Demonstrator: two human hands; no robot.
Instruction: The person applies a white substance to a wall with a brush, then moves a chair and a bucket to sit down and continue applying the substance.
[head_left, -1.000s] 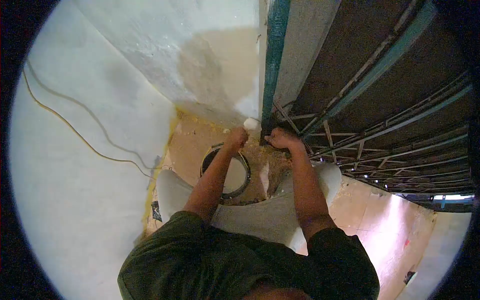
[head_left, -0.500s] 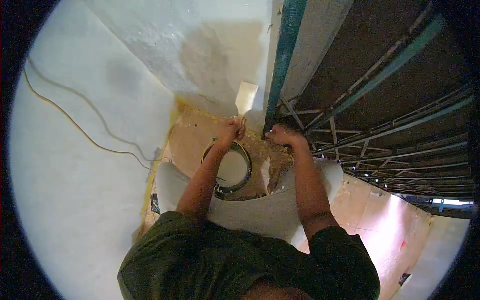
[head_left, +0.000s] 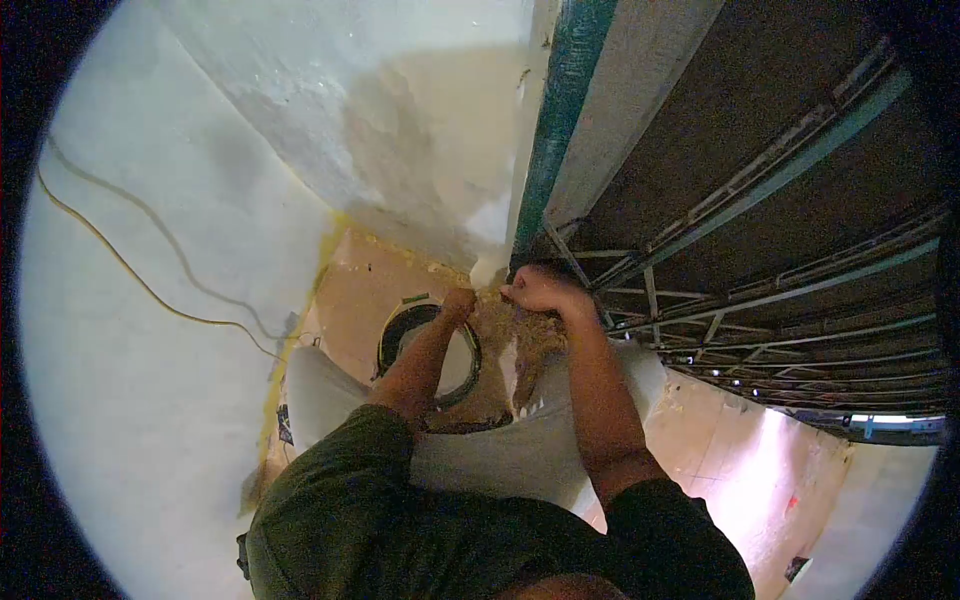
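Observation:
My left hand (head_left: 458, 303) is shut on a putty knife (head_left: 486, 270), whose pale blade touches the foot of the white wall beside the teal door frame (head_left: 560, 110). My right hand (head_left: 540, 288) is curled into a fist right next to it, at the base of the frame; what it holds is hidden. Below my left forearm a round dark-rimmed bucket (head_left: 395, 335) with white paste stands on the floor. A wet cream patch (head_left: 440, 130) covers the wall above the hands.
A metal grille gate (head_left: 780, 280) runs along the right. A thin yellow wire (head_left: 130, 270) hangs across the left wall. The tan floor (head_left: 370, 285) has crumbly debris near the frame. My knees in pale trousers (head_left: 520, 450) flank the bucket.
The putty knife blade, raised on the wall half a second ago, has come down to the wall's foot. My two hands have drawn closer together.

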